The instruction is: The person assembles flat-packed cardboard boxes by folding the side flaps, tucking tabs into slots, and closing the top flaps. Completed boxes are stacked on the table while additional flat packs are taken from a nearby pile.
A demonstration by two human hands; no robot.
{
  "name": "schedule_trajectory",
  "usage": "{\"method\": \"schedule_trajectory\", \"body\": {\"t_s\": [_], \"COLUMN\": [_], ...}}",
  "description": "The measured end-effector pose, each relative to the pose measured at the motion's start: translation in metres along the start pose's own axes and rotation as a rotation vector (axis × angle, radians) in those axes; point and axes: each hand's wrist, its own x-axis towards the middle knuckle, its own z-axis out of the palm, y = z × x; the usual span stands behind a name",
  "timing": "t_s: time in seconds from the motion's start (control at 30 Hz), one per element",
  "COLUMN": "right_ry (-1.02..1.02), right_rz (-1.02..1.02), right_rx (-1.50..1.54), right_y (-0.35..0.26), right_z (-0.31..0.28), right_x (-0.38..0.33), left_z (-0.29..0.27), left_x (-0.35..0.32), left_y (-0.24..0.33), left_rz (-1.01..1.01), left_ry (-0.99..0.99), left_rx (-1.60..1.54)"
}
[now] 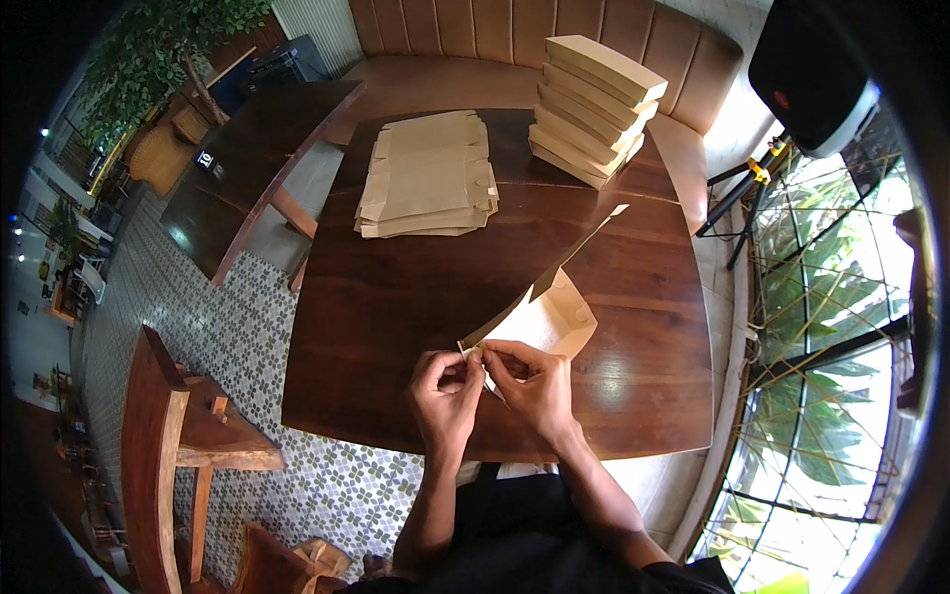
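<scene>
A partly folded brown cardboard box (566,315) sits on the near part of the dark wooden table (356,307), its pale inside facing up and its lid flap raised on the left side. My left hand (442,388) pinches the box's near left corner between thumb and fingers. Right beside it, my right hand (529,381) grips the same corner, the fingertips of both hands almost meeting. The far end of the box stands up as a wall, with a small round-cut tab in it. My fingers cover the exact fold at the near corner.
Several flat cardboard blanks (426,168) lie piled at the table's far left. At the far right rises a stack of folded boxes (599,109). A brown padded bench (455,84) runs behind the table. A wooden chair (158,406) stands at the left, a window (831,396) at the right.
</scene>
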Motion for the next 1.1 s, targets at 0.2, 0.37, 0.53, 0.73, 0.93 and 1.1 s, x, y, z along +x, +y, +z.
{"method": "schedule_trajectory", "body": {"t_s": [0.2, 0.37, 0.53, 0.73, 0.93, 1.1], "right_ry": [0.024, 0.062, 0.078, 0.074, 0.030, -0.008], "right_rz": [-0.007, -0.029, -0.035, -0.015, -0.048, -0.120], "right_rx": [-0.016, -0.033, -0.047, -0.046, -0.085, -0.086], "right_y": [-0.002, -0.001, -0.001, 0.001, 0.002, 0.002], "right_z": [0.001, 0.004, 0.005, 0.002, 0.001, -0.004], "right_x": [-0.001, -0.002, -0.002, -0.001, -0.003, -0.004], "left_z": [-0.001, 0.000, 0.000, 0.000, -0.002, -0.003], "left_x": [-0.002, -0.001, -0.001, 0.000, 0.002, 0.001], "left_y": [0.002, -0.002, -0.004, -0.008, -0.014, -0.011], "left_rz": [-0.016, -0.030, -0.008, -0.025, 0.010, 0.012], "left_ry": [-0.003, -0.007, -0.016, -0.048, -0.046, -0.048], "left_rx": [-0.002, -0.030, 0.007, -0.095, -0.028, -0.020]}}
